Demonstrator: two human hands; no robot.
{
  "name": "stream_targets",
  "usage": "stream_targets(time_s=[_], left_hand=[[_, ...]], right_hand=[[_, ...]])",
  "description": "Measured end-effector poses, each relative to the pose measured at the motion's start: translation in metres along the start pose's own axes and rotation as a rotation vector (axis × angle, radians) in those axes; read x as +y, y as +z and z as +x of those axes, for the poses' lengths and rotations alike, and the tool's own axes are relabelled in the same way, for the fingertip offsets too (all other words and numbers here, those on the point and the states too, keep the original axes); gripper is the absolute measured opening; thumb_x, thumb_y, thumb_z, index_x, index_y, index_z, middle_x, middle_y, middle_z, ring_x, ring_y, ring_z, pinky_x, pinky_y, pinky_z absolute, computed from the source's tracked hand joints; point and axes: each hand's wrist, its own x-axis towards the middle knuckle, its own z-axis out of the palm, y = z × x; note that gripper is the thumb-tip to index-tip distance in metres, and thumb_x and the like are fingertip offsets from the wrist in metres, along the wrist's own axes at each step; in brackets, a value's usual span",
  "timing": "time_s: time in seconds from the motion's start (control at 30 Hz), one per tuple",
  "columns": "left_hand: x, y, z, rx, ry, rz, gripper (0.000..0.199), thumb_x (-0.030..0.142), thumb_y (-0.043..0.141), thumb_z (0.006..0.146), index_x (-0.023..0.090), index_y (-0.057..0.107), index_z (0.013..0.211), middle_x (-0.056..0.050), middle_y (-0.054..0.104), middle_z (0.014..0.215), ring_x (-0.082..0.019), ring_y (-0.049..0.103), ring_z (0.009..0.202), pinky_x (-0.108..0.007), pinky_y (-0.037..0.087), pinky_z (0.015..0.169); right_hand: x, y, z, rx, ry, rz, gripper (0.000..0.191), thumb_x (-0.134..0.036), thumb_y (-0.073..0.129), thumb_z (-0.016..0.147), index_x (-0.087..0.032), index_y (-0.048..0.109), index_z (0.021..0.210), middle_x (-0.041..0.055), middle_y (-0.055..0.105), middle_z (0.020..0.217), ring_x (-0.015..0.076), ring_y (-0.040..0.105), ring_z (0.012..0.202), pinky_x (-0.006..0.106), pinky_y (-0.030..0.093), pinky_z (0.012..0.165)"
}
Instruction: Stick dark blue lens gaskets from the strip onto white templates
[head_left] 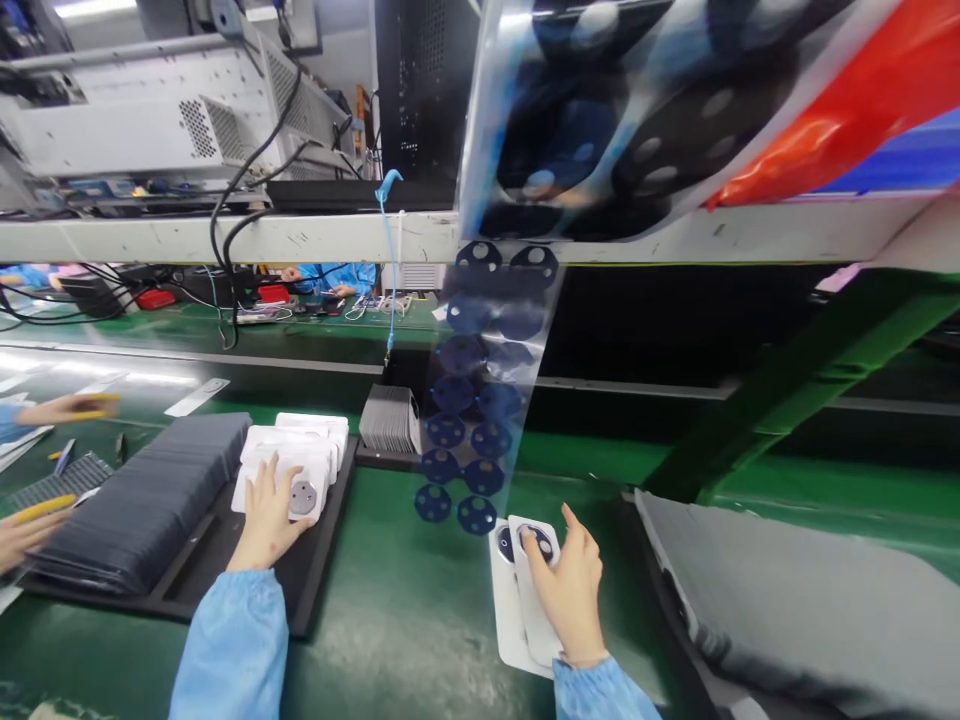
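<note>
My left hand (270, 520) rests with spread fingers on a stack of white phone back covers (253, 440) in a black tray (319, 560). Its thumb and forefinger lie either side of a round grey camera area on one cover. On the green bench, two white back covers (506, 620) overlap, each with a dark round camera piece at the top. My right hand (574, 580) is over the upper one, thumb on its dark round piece (541, 540), the other fingers stretched out past the cover's right edge. Just beyond hangs a clear strip of dark round stickers (491, 440).
A long row of dark sleeved panels (142, 500) fills the tray's left side. Behind it stands a small box of grey cards (390, 420). Grey sheets (810, 590) lie in a right-hand tray. A shelf beam (322, 237) crosses above. A co-worker's hands (67, 408) are at far left.
</note>
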Motion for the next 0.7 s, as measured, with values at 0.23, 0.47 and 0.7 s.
stream_targets(time_s=[0.23,0.47,0.7], left_hand=[[-0.006,0.003,0.004,0.056,-0.026,0.080,0.055,0.029,0.076,0.061,0.018,0.052,0.108,-0.026,0.035,0.148,-0.045,0.027,0.140,-0.063,0.022,0.109],[-0.001,-0.008,0.009,0.100,0.087,0.004,0.028,0.031,0.063,0.075,0.022,0.055,0.100,-0.010,0.073,0.104,-0.031,0.066,0.104,-0.054,0.022,0.114],[0.004,-0.016,0.007,0.181,0.032,-0.111,0.026,0.040,0.058,0.079,0.021,0.066,0.095,-0.012,0.076,0.098,-0.033,0.067,0.099,-0.047,0.046,0.097]], right_hand=[[0.004,0.010,-0.010,-0.011,-0.134,-0.051,0.069,-0.057,0.048,0.081,-0.011,0.043,0.133,0.0223,0.050,0.127,0.0387,0.045,0.121,0.051,0.032,0.098],[-0.019,0.004,-0.017,-0.031,-0.096,0.064,0.060,-0.053,0.049,0.084,-0.016,0.046,0.131,0.0168,0.052,0.126,0.0357,0.046,0.119,0.049,0.034,0.099],[-0.040,-0.002,-0.024,-0.096,-0.038,0.278,0.053,-0.051,0.054,0.085,-0.021,0.048,0.128,0.0139,0.053,0.130,0.0319,0.048,0.120,0.046,0.038,0.100]])
